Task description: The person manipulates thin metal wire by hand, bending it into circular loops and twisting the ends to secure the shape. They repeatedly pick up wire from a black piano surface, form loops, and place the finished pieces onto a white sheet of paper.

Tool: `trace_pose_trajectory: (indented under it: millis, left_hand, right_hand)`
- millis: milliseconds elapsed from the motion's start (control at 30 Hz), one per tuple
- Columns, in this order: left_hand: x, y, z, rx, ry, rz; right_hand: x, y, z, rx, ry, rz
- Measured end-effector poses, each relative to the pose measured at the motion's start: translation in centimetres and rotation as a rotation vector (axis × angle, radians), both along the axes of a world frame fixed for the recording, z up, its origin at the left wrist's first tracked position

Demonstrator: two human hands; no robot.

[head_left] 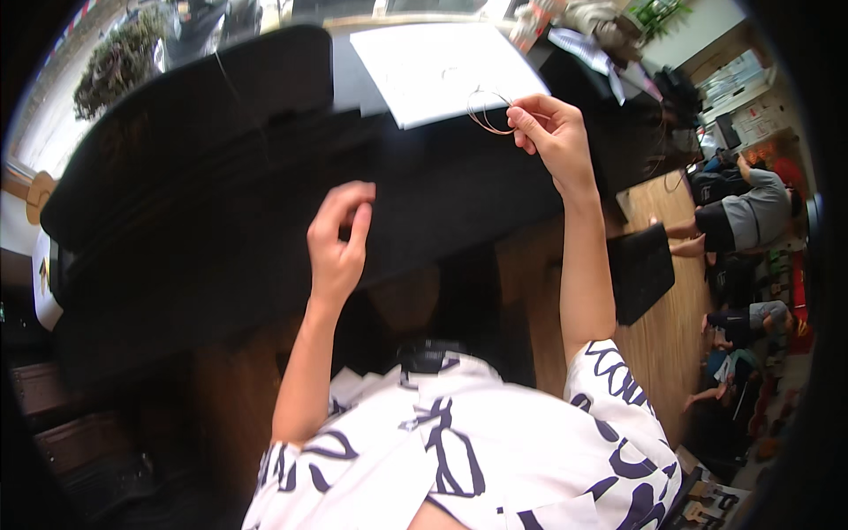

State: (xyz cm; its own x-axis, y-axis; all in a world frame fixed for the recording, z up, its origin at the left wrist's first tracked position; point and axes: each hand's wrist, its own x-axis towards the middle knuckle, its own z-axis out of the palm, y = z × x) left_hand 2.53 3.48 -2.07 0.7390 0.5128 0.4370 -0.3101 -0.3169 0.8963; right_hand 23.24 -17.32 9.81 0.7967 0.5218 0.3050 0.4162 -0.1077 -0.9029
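Note:
My right hand [552,137] is raised over the far right of the black table, its thumb and fingers pinched on a thin loop of coppery wire [483,119]. The loop hangs out to the left of the fingertips, in front of a large white sheet [442,71] lying on the table. Lower and farther left, my left hand [340,234] hovers over the dark tabletop with curled fingers. Its thumb tip comes close to the fingertips, which are slightly blurred. Whatever might be between them is too small to make out.
The black table [424,177] spans the view, with a dark rounded panel [194,115] at its far left. Papers [587,57] and cloth bundles lie at the far right. A black seat [643,269] stands on the wooden floor at right. Several people sit beyond, including one in grey [758,212].

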Motion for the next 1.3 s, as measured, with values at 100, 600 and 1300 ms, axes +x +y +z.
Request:
trace_pose_trajectory:
  millis: [100, 600, 1300]
  left_hand:
    - [-0.2, -3.1, 2.8, -0.061, -0.005, -0.196]
    - [-2.2, -9.4, 4.2, -0.345, 0.243, -0.377]
    - [-1.4, -11.8, 3.2, -0.351, 0.191, -0.346]
  right_hand:
    - [-6.9, -0.9, -1.8, 0.055, 0.155, 0.147]
    - [-14.8, -4.9, -6.2, 0.127, 0.384, 0.178]
    - [-14.3, -6.7, -9.5, 0.464, 0.73, 0.29]
